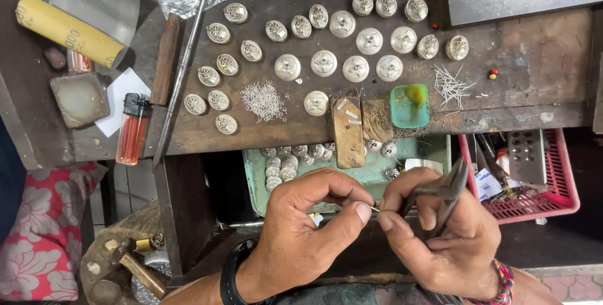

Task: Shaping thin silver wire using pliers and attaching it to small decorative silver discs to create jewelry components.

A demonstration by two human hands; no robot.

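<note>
I see left hand (308,223) pinching a tiny wire piece (374,209) at thumb and forefinger, right hand (440,229) clenched on pliers (447,195), jaws beside that pinch, green tray (254,179) just beyond

Your bench is crowded right now.
Silver domes (342,63) sit in rows beside a heap of rings (264,100), an orange lighter (133,130) lies left, a green dish (409,105) right, and a red basket (553,179) hangs below.

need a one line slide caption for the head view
Left hand pinches a thin wire piece while right hand holds pliers below rows of round silver ornaments.
</note>
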